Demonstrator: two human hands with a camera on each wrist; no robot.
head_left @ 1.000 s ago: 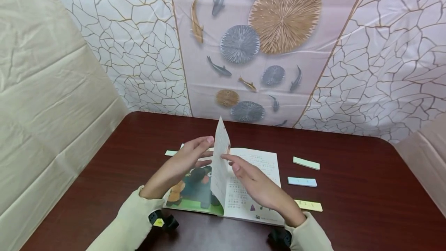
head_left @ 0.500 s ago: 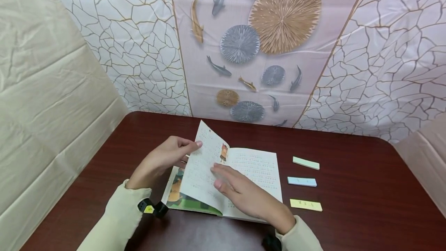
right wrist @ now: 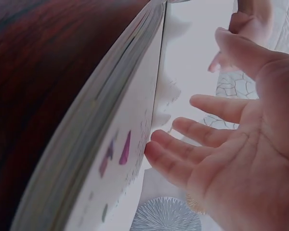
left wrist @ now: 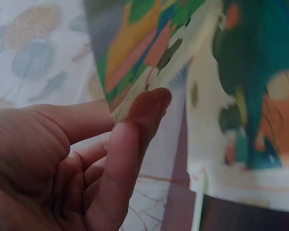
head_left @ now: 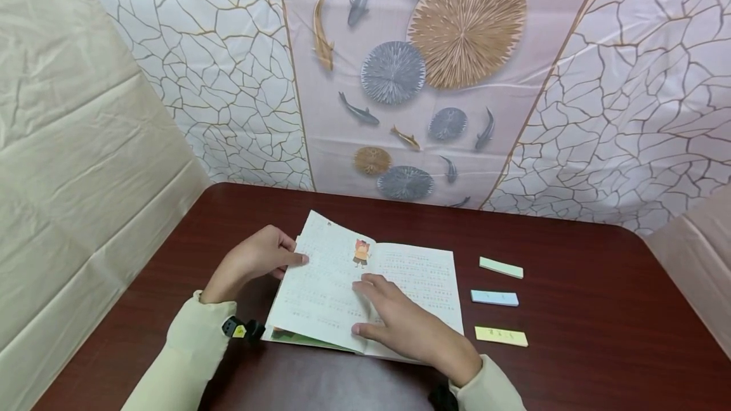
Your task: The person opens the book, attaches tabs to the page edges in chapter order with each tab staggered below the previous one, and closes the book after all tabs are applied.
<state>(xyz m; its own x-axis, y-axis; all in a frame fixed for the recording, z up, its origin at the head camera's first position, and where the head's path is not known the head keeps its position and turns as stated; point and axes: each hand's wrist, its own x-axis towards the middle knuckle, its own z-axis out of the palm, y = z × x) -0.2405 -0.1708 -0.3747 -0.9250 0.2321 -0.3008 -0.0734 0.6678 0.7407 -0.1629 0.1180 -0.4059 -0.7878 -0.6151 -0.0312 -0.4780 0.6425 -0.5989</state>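
An open book (head_left: 425,278) lies on the table, showing printed text on both sides and a small cartoon animal near the fold. My left hand (head_left: 257,257) pinches the outer edge of the left page (head_left: 322,284) between thumb and fingers. In the left wrist view the page's colourful back (left wrist: 139,45) rises above the left hand (left wrist: 101,144), apart from the illustrated page (left wrist: 260,120) beyond. My right hand (head_left: 402,319) is spread over the fold. The right wrist view has the right hand (right wrist: 231,134) with its fingers loosely extended, close to the paper.
To the right of the book lie a green strip (head_left: 501,267), a blue strip (head_left: 494,297) and a yellow strip (head_left: 501,336) of paper. A pale green strip (left wrist: 198,207) sticks out at the illustrated page's edge. Patterned cloth (head_left: 400,132) hangs behind the dark table (head_left: 582,309).
The page has swung from upright down to the left, covering most of the picture page. My left hand moved left and came to hold its edge; my right hand shifted slightly left and down.
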